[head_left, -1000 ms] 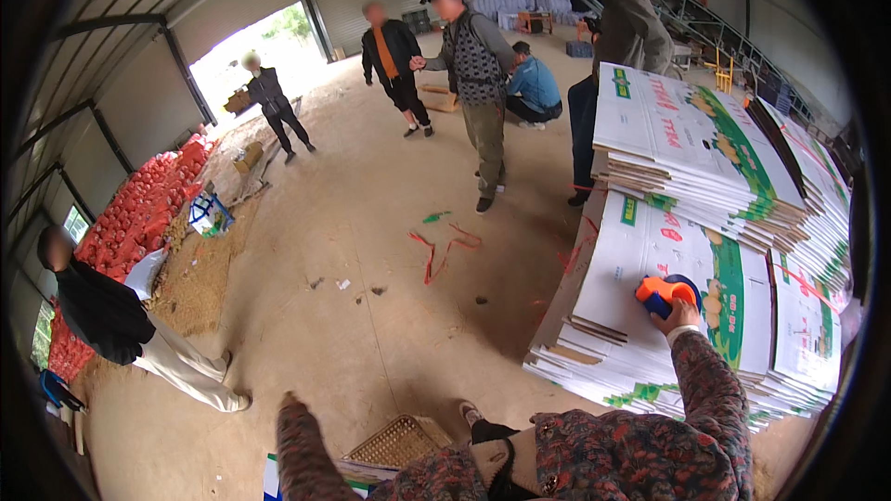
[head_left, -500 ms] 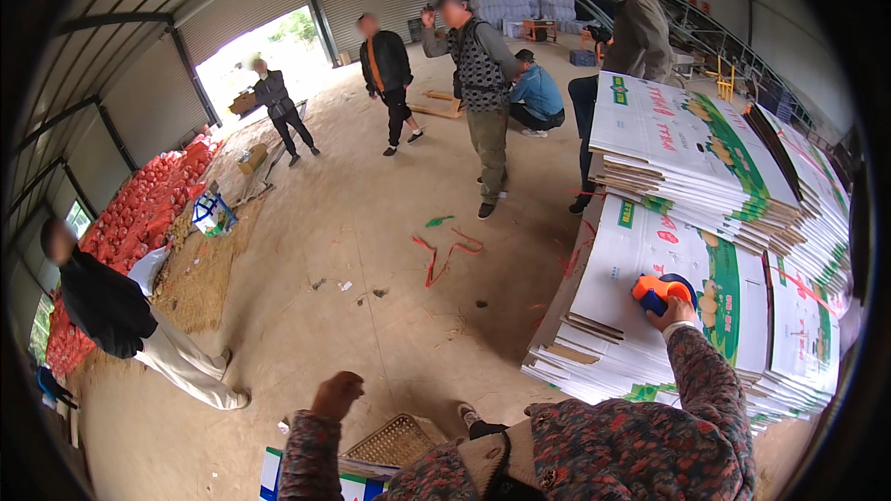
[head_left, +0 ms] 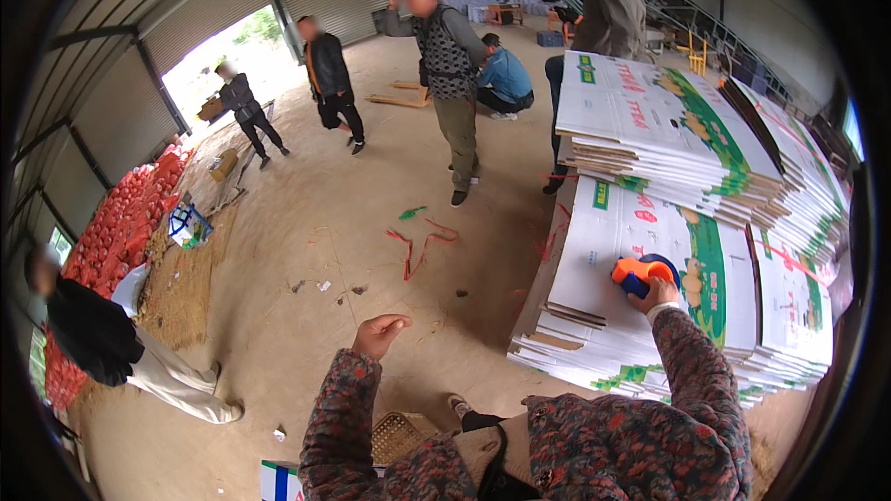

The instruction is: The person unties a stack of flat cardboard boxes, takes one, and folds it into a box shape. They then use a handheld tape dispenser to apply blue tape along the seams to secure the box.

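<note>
My right hand (head_left: 661, 293) grips an orange and blue tape dispenser (head_left: 640, 271), which rests against the upper flat carton of a stack. These white flattened cartons (head_left: 585, 260) carry green bands and pictures of round yellow produce. To the left, over the floor, my left hand (head_left: 381, 335) hangs with its fingers drawn together, and I see nothing in it. Below that hand, a tan woven basket (head_left: 399, 436) is partly covered by my sleeve.
A second carton stack (head_left: 664, 121) rises higher behind. Red strapping (head_left: 422, 246) lies loose on the concrete floor. Red net sacks (head_left: 121, 223) are heaped at the left. One person (head_left: 102, 334) stands at the left; several others are farther back. A white and blue box (head_left: 281, 480) is near my left sleeve.
My left hand has risen and moved right, away from my body. The right hand still holds the tape dispenser at the cartons. The view has shifted, so the surroundings appear farther left and higher.
</note>
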Demonstrator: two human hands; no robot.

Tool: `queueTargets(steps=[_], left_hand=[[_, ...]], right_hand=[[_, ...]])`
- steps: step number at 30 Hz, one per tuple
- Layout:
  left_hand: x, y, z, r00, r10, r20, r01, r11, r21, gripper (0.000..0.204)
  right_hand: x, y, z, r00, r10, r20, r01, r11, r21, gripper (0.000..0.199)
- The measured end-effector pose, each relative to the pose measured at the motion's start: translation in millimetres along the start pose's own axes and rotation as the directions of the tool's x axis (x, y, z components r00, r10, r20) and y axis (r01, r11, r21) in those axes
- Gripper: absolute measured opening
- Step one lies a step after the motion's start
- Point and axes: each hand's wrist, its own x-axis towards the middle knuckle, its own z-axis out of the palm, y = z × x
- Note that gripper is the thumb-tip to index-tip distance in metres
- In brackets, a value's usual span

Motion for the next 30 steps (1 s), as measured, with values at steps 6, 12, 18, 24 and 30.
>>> queueTargets(steps=[6, 12, 18, 24, 30], left_hand=[[53, -136, -120, 0.584, -0.615, -0.529, 0.078, 0.692, -0.718, 0.029], [113, -141, -124, 0.756, -0.461, -0.464, 0.131, 0.802, -0.583, 0.032], [135, -71, -71, 0.653, -0.638, -0.408, 0.094, 0.604, -0.792, 0.046], [107, 136, 39, 0.967, 0.243, 0.076, -0.164, 0.824, -0.543, 0.037], [-19, 134, 65, 0.781, 0.304, 0.546, -0.519, 0.802, 0.295, 0.02]], right_hand=[[1, 4, 5, 1.0, 0.002, 0.004, -0.002, 1.0, 0.023, 0.055], [1, 4, 10, 0.999, -0.026, -0.036, 0.027, 0.999, 0.025, 0.052], [0, 7, 13, 0.998, -0.012, -0.056, 0.013, 1.0, 0.016, 0.053], [3, 7, 16, 0.999, -0.009, -0.034, 0.01, 1.0, 0.025, 0.056], [0, 5, 11, 1.0, 0.008, -0.002, -0.008, 1.0, 0.018, 0.057]])
